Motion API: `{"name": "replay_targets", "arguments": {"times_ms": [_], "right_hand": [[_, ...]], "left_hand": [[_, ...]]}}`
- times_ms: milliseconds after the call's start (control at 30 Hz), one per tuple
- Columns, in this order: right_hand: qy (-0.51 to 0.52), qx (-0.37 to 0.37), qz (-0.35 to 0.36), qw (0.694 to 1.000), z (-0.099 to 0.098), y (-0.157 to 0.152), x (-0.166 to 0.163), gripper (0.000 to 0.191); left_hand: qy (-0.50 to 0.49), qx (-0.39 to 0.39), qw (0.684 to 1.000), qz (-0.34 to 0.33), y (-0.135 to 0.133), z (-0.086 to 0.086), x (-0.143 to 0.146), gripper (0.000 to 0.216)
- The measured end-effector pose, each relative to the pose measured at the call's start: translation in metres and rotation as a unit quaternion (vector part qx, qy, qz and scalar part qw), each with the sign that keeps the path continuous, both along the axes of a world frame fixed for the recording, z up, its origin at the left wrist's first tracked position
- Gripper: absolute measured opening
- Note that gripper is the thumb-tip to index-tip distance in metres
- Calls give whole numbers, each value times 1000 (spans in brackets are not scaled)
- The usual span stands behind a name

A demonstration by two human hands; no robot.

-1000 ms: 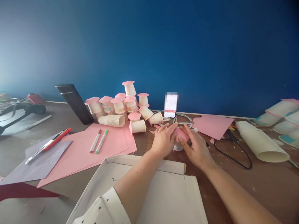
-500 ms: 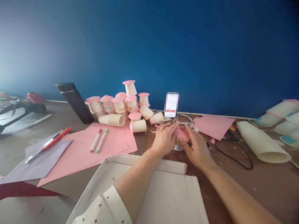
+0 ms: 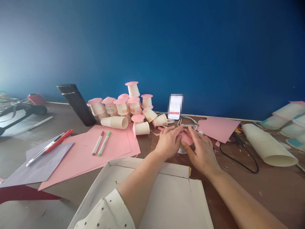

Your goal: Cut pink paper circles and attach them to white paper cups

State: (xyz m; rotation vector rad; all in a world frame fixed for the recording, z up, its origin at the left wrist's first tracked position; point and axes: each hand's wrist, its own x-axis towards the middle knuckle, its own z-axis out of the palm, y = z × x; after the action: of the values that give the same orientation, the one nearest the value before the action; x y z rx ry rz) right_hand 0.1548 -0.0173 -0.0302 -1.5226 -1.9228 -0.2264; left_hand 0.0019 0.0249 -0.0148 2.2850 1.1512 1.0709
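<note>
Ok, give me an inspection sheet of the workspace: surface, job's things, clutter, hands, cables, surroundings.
Surface: brown table; white board under the forearms.
Job's things: pink piece above a white object, mostly hidden; pink-topped cups grouped beyond, to the left.
Clutter: knife on purple paper; two markers on pink paper; cup stack on its side, right.
Hands: left hand and right hand both on the pink piece.
Cables: black cable looped at right; pale cable by the phone.
Surroundings: blue wall behind; other people, nothing seen.
</note>
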Motion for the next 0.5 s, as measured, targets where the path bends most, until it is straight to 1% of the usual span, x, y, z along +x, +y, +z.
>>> {"name": "replay_targets", "arguments": {"times_ms": [233, 500], "right_hand": [[18, -5, 14, 1000, 2, 1, -1, 66], [20, -19, 8, 1000, 2, 2, -1, 68]], "left_hand": [[-4, -13, 1000, 0, 1, 0, 0, 45], [-14, -30, 999, -3, 2, -2, 0, 45]]}}
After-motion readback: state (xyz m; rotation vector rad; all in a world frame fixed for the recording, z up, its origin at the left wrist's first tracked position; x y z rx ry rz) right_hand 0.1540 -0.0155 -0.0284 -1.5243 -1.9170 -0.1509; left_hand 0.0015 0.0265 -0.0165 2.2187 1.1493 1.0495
